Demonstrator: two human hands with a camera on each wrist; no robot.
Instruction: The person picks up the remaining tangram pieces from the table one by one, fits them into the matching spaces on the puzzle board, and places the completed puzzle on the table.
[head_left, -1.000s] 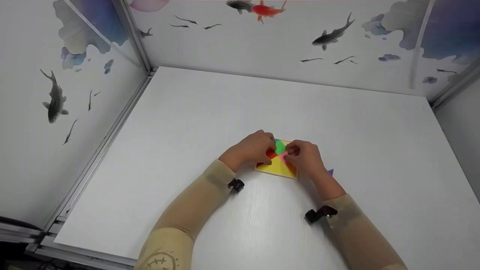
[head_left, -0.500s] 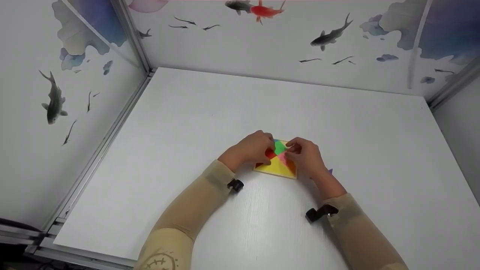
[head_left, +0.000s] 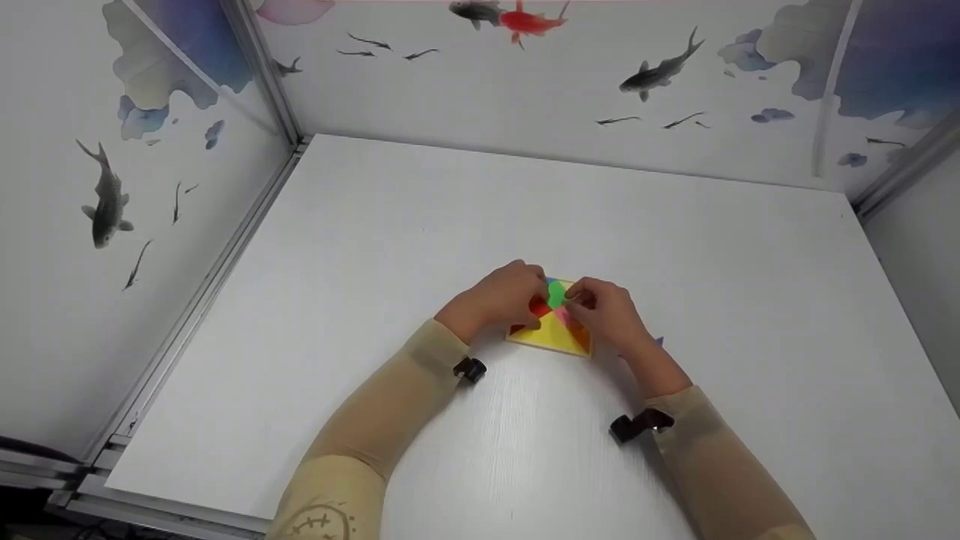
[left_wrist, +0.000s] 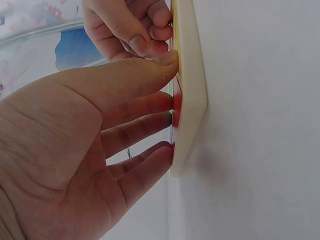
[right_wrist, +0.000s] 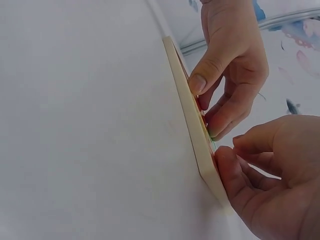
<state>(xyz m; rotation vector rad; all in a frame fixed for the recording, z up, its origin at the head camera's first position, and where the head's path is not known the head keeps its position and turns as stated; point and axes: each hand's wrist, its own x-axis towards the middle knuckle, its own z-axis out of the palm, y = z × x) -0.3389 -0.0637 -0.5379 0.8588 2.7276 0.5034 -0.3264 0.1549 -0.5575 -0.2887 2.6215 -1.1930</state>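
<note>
A shallow tangram tray (head_left: 550, 348) with a pale frame lies on the table, filled with flat coloured pieces. Among them are a yellow piece (head_left: 551, 332), a green piece (head_left: 556, 294), a red piece (head_left: 538, 306) and a pink piece (head_left: 562, 315). From the left side my left hand (head_left: 504, 295) rests on the tray, its thumb and fairly straight fingers pressing on the pieces. Over the tray's right side, my right hand (head_left: 611, 311) has bent fingers, with thumb and index tips close together beside the pink piece. Whether they pinch anything is hidden.
A purple piece (head_left: 659, 341) lies on the white table (head_left: 420, 225) to the right, mostly behind my right wrist. White panels with painted fish (head_left: 656, 73) stand along the back and left edges. Each wrist wears a small black camera (head_left: 470, 370).
My right hand has shifted slightly over the pink and green pieces, its thumb and index tips drawing closer together. The left hand stays in place on the tray.
</note>
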